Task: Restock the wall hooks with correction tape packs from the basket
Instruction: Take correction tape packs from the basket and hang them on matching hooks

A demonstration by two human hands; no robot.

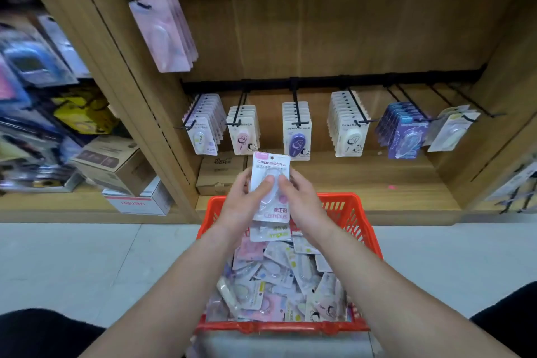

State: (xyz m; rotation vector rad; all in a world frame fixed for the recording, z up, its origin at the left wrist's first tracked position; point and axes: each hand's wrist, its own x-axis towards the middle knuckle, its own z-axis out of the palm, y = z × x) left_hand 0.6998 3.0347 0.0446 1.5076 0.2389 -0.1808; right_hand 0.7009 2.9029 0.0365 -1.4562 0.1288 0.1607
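Red basket (290, 327) below; left hand (239, 206), right hand (305, 203) both pinching correction tape packs (270, 167)

**Floor, shelves and hook rail**

A pale floor (87, 264) carries a red basket (353, 208), which stands just in front of the wooden display unit. A loose heap of correction tape packs (284, 279) fills the basket. On the unit's bottom shelf (377, 183), a brown cardboard box (220, 173) sits at the left end, near the side wall. Above it a black rail (325, 81) bears a row of hooks (295, 104); six of them carry hanging rows of packs, side by side. In the bay to the left, a lower shelf (43, 208) holds a brown carton (116, 163) resting partly on a white box (139, 202) with red print.
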